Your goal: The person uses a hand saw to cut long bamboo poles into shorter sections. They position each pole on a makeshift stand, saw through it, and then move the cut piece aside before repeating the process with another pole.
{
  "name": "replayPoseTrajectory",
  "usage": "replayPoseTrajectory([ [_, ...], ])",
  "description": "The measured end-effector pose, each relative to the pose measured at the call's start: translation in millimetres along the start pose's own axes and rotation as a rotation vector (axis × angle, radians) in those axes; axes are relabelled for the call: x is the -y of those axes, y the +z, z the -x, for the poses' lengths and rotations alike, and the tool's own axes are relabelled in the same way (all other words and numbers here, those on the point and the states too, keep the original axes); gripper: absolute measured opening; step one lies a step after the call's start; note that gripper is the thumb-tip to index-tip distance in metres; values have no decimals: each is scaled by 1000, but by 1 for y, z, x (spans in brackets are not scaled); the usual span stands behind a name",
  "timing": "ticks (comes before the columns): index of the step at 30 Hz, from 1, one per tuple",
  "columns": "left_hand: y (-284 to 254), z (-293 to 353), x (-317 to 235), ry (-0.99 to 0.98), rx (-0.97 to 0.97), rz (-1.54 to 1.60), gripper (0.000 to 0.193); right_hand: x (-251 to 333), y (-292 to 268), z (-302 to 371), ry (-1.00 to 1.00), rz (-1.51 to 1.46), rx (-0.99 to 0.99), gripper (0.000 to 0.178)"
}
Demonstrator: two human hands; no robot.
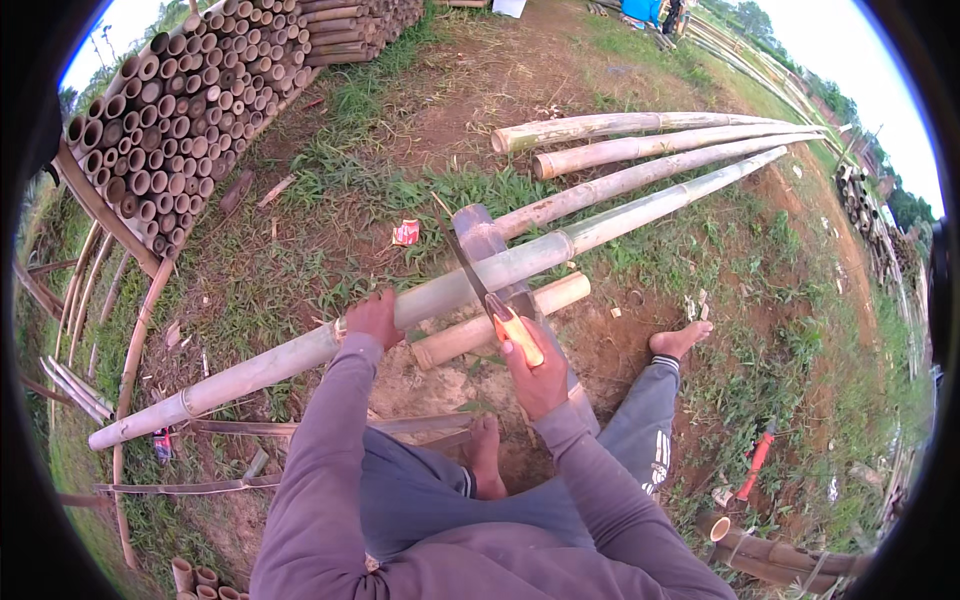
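Observation:
A long pale green bamboo pole (270,378) lies slantwise in front of me, its near end at the lower left and its far end at the upper right. My left hand (372,318) grips the pole left of its middle. In my right hand (541,372) is a hand saw (467,262) with an orange-yellow handle. Its thin blade stands across the pole at the pole's middle; how deep it sits there I cannot tell. Under the pole runs a thick greyish bamboo support (478,232). A short cut bamboo piece (470,338) lies beside the support, close to my right hand.
Several bamboo poles (640,152) lie at the upper right. Stacked bamboo (180,110) fills the upper left behind a bamboo frame (137,350). A red-handled tool (755,462) lies on the grass at right, above a bamboo log (780,560). Red litter (406,233) lies beyond the pole.

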State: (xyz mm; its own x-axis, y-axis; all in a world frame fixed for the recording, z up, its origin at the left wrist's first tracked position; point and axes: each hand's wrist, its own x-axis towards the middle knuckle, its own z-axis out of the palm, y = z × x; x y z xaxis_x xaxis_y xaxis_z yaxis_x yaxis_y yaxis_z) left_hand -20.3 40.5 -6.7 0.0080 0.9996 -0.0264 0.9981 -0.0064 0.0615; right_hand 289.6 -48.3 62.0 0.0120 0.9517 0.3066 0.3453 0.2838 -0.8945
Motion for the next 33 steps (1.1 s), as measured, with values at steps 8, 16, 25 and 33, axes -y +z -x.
replayPoseTrajectory([
  [8, -6, -13, 4, -19, 91, 80, 68, 10, -40, 68, 13, 67, -66, 44],
  [16, -1, -17, -1, -11, 67, 112, 67, -25, -26, 54, 58, -9, -52, 43],
  [25, -17, -16, 9, -22, 65, 107, 64, -5, -17, 67, 133, -96, -70, 42],
  [33, -3, -13, -2, -8, 57, 125, 62, -28, -18, 47, 129, -53, -44, 42],
])
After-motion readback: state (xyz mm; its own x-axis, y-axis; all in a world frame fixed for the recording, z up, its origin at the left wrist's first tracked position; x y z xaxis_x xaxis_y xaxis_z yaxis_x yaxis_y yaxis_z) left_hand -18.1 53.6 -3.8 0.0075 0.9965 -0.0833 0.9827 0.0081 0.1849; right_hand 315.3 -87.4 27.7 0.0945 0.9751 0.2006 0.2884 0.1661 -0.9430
